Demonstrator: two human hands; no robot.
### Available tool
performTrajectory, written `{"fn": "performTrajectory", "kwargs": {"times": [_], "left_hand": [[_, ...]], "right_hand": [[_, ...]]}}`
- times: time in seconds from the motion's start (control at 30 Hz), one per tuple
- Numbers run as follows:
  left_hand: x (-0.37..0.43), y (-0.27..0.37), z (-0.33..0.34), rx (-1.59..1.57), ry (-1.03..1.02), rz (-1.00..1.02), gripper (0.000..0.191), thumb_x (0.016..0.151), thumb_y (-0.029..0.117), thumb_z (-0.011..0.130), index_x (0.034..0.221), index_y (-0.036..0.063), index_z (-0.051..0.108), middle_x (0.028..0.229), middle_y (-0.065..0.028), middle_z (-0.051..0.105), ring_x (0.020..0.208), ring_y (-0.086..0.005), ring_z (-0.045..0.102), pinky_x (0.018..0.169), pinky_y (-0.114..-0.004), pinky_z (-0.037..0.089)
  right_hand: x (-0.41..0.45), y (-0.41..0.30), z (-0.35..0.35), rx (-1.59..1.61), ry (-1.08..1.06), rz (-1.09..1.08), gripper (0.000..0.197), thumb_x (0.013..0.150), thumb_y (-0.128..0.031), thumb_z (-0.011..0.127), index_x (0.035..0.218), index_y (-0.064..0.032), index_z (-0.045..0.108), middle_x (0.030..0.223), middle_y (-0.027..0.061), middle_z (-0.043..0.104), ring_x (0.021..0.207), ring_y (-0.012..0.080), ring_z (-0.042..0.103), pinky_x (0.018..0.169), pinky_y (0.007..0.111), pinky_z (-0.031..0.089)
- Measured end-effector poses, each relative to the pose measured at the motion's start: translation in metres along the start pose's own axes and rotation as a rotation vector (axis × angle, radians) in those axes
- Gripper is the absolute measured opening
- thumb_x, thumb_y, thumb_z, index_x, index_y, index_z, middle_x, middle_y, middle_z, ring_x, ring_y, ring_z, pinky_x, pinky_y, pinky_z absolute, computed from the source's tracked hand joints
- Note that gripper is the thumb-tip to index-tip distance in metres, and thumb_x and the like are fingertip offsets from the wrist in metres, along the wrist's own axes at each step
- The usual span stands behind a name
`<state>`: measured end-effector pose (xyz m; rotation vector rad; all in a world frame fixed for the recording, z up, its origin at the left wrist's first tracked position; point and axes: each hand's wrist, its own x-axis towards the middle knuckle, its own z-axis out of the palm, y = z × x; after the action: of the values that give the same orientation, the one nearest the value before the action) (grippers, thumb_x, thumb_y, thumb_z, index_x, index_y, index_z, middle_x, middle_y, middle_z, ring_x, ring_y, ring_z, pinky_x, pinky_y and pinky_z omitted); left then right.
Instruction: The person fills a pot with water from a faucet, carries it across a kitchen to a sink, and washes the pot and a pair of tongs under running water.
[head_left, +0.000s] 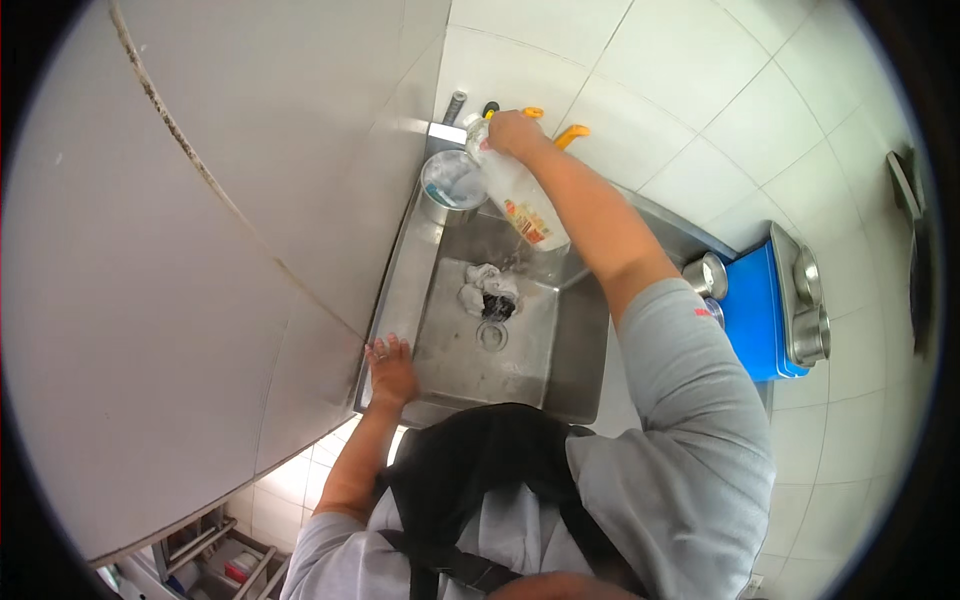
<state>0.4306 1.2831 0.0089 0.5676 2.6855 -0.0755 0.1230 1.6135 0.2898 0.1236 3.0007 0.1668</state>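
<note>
My right hand (516, 133) grips a large white plastic bottle (525, 199) near its capped neck. The bottle has a printed label, and its base hangs over the far part of the stainless steel sink (525, 352). Fingers spread, my left hand (392, 369) lies flat on the sink's left ledge and holds nothing. On the basin floor a crumpled whitish cloth (487, 281) and a dark scrubbing pad or cloth (498, 307) lie together, just beyond the drain (492, 336). A round metal pot (453, 184) holding pale, partly bluish contents stands at the far left corner, beside the bottle.
Yellow-orange handles (572, 136) and a grey cylindrical handle (454, 107) are by the tiled wall (667, 97). At right are a blue box (757, 307), a metal tray (785, 292) and several metal cups (705, 276). A tall pale panel (187, 300) borders the left side.
</note>
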Motion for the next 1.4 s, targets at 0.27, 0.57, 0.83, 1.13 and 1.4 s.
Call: {"fn": "performTrajectory", "kwargs": {"times": [0.27, 0.57, 0.83, 1.13, 1.4], "left_hand": [[-0.003, -0.007, 0.002, -0.094, 0.026, 0.015, 0.094, 0.087, 0.047, 0.073, 0.16, 0.0059, 0.029, 0.169, -0.019, 0.023, 0.156, -0.0451, 0.018, 0.125, -0.065, 0.01], [-0.01, 0.0, -0.031, -0.119, -0.078, 0.021, 0.068, 0.099, 0.024, 0.044, 0.16, 0.0006, 0.027, 0.17, -0.0218, 0.019, 0.156, -0.0473, 0.016, 0.125, -0.063, 0.007], [-0.009, 0.0, -0.028, -0.093, -0.071, -0.002, 0.067, 0.1, 0.025, 0.044, 0.16, 0.0, 0.029, 0.169, -0.0228, 0.022, 0.155, -0.048, 0.019, 0.124, -0.064, 0.01], [0.002, 0.002, 0.009, -0.047, 0.011, -0.02, 0.089, 0.089, 0.039, 0.068, 0.159, 0.0011, 0.029, 0.167, -0.0238, 0.023, 0.154, -0.0501, 0.02, 0.123, -0.065, 0.013], [-0.004, -0.003, -0.01, -0.077, -0.025, 0.015, 0.08, 0.094, 0.034, 0.058, 0.159, -0.0008, 0.028, 0.168, -0.0244, 0.022, 0.154, -0.0502, 0.019, 0.123, -0.066, 0.011]], "right_hand": [[0.016, -0.017, -0.023, -0.121, -0.106, -0.032, 0.052, 0.085, -0.042, 0.082, 0.121, -0.0051, 0.075, 0.128, 0.0152, 0.071, 0.123, 0.0322, 0.067, 0.101, 0.043, 0.055], [0.016, -0.011, -0.03, -0.138, -0.09, -0.089, 0.051, 0.086, -0.043, 0.079, 0.116, -0.001, 0.075, 0.12, 0.0197, 0.073, 0.115, 0.0368, 0.069, 0.098, 0.046, 0.056], [0.019, -0.05, -0.052, -0.227, -0.232, 0.014, 0.044, 0.086, -0.035, 0.084, 0.123, -0.0136, 0.076, 0.125, 0.0069, 0.074, 0.114, 0.0291, 0.072, 0.093, 0.045, 0.058], [0.028, -0.099, -0.054, -0.4, -0.246, -0.024, 0.035, 0.084, -0.032, 0.085, 0.114, -0.0157, 0.08, 0.12, 0.0033, 0.076, 0.11, 0.0257, 0.073, 0.089, 0.042, 0.059], [-0.021, -0.04, -0.045, -0.147, -0.213, -0.136, 0.059, 0.087, -0.045, 0.079, 0.132, -0.0074, 0.069, 0.123, 0.0168, 0.073, 0.114, 0.034, 0.07, 0.091, 0.048, 0.057]]}}
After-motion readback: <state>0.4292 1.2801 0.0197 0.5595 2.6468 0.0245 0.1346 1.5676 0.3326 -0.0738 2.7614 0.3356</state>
